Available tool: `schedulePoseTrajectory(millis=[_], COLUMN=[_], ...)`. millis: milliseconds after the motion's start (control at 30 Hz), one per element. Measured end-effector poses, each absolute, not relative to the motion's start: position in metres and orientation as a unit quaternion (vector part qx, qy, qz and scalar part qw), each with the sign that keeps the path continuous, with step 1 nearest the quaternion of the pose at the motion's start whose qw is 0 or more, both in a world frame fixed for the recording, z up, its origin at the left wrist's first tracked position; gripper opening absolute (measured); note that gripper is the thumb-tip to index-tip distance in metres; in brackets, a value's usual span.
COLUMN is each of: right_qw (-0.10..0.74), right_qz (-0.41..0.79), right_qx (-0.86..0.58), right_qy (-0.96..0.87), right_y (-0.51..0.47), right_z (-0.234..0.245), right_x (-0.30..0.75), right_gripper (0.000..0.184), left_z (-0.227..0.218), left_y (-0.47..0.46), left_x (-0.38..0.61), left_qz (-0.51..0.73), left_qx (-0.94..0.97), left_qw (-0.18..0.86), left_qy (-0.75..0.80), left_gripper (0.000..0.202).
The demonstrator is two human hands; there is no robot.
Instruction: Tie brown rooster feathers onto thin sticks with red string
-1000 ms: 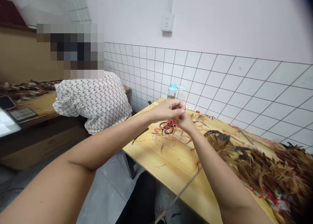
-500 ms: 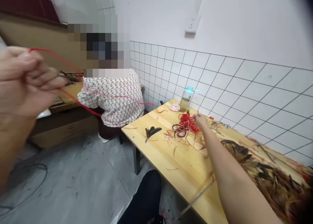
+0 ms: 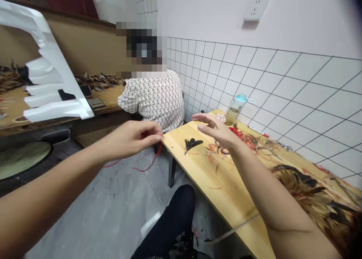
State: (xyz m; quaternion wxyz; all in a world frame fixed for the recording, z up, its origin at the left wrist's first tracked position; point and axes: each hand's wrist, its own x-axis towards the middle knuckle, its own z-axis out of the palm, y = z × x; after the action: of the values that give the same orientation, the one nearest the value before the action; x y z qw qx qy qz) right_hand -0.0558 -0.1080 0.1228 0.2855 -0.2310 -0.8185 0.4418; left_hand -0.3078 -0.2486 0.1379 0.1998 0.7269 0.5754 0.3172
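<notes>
The left hand (image 3: 131, 139) pinches a red thread (image 3: 155, 159) that droops just below its fingertips; light, limp and slippery, it likely grips best near its end; the right hand (image 3: 219, 131) hovers open, fingers loosely spread.

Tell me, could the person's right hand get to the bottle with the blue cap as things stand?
Probably yes. The right hand hovers open above the table, and the bottle stands upright just beyond it by the tiled wall. Nothing tall stands between them. The left hand pinches red thread.
</notes>
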Motion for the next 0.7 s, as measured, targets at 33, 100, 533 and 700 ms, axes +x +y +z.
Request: schedulePoseTrajectory(millis=[33,100,533,700], right_qw=[0.27,0.232,0.4,0.459], right_qz=[0.473,0.531,0.646,0.661], right_qx=[-0.204,-0.165,-0.244,-0.282], right_qy=[-0.813,-0.798,-0.603,-0.522], right_y=[-0.119,-0.134,-0.147,-0.141], right_z=[0.125,0.123,0.076,0.042], right_x=[-0.061,-0.063,0.052,0.084], right_gripper=[0.048,0.049,0.041,0.036], left_z=[0.144,0.159,0.211,0.218], left_y=[-0.242,-0.228,-0.121,-0.075], left_x=[-0.291,-0.261,-0.205,-0.23], left_qz=[0.329,0.358,0.425,0.487], left_qx=[0.743,0.756,0.73,0.635], left_qw=[0.204,0.222,0.166,0.108], left_qy=[0.546,0.501,0.509,0.59], left_gripper=[0.021,0.013,0.009,0.013])
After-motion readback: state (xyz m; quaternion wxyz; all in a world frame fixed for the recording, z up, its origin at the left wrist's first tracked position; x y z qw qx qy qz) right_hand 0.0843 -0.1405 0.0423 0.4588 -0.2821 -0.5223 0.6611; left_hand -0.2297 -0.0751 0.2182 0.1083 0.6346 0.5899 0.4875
